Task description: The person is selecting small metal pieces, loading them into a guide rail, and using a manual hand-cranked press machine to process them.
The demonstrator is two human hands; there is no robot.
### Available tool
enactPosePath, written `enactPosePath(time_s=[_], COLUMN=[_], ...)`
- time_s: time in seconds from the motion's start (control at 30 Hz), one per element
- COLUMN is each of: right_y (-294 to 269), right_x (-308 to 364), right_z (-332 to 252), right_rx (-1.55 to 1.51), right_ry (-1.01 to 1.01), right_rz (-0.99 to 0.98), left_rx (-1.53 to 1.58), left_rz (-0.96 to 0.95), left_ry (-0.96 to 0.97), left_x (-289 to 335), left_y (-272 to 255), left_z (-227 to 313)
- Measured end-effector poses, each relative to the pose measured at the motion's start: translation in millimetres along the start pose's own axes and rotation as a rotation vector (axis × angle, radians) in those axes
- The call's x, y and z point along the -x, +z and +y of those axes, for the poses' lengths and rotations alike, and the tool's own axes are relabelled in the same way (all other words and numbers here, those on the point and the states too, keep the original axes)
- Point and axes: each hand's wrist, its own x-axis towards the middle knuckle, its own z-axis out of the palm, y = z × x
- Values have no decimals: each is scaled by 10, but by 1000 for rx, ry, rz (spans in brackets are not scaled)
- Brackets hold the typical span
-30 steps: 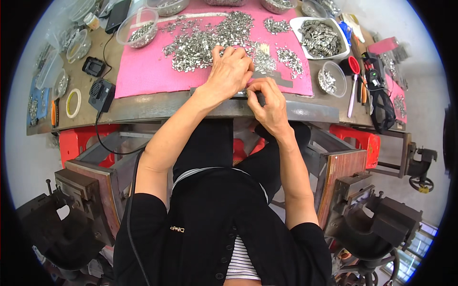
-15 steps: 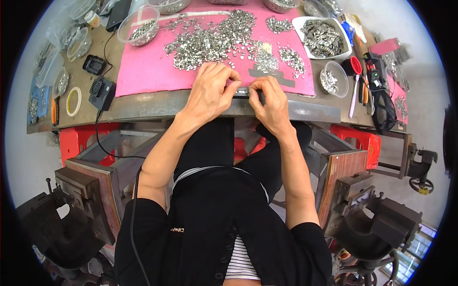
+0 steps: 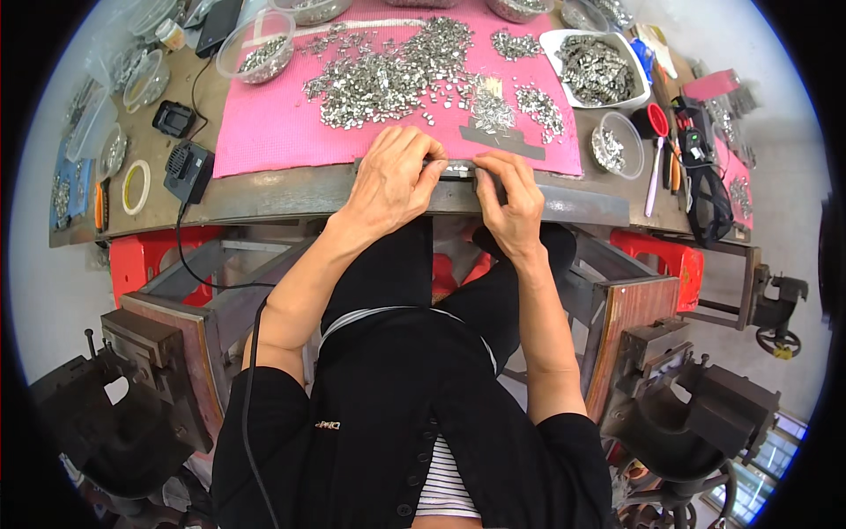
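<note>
At the table's front edge, a narrow dark metal strip [image 3: 458, 169] with small shiny pieces along it lies between my hands. My left hand [image 3: 395, 176] is closed at the strip's left part, thumb and forefinger bent together; its palm side is hidden. My right hand [image 3: 511, 196] has thumb and forefinger closed about the strip's right end, the other fingers curled. Just beyond, on the pink mat [image 3: 273, 145], lies a large heap of small silver metal pieces [image 3: 379, 88]. Thin silver pins [image 3: 492, 113] and a smaller heap of metal parts [image 3: 539, 110] lie to its right.
A white tray [image 3: 553, 44] and a clear tub [image 3: 636, 145] of metal parts stand at right, near a red scoop [image 3: 656, 119]. At left are a clear bowl [image 3: 225, 57], a black corded device [image 3: 188, 170] and a tape roll [image 3: 129, 188]. Bench vises [image 3: 132, 379] flank me.
My right hand has shifted a little right, widening the gap between my hands and showing more of the strip. My left hand has moved slightly nearer to me.
</note>
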Motion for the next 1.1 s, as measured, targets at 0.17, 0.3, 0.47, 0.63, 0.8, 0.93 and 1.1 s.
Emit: enactPosePath(time_s=[0.17, 0.3, 0.47, 0.63, 0.8, 0.93, 1.1], right_y=[-92, -166, -260, -291, -224, -109, 24], right_x=[39, -59, -272, -396, -432, -340, -223], right_z=[31, 206, 463, 555, 471, 221, -27], right_rx=[-10, 45, 126, 188, 304, -40, -81], right_ry=[115, 135, 30, -44, -160, -17, -82], right_rz=[55, 12, -108, -274, -263, -194, -221], left_rx=[-34, -148, -132, -171, -180, -163, -127], left_rz=[15, 11, 34, 99, 126, 149, 174], left_ry=[28, 123, 103, 98, 10, 2, 12], left_x=[1, 6, 93, 190, 287, 296, 301], left_y=[-3, -23, 7, -22, 15, 27, 74], left_z=[40, 99, 44, 82, 56, 72, 49])
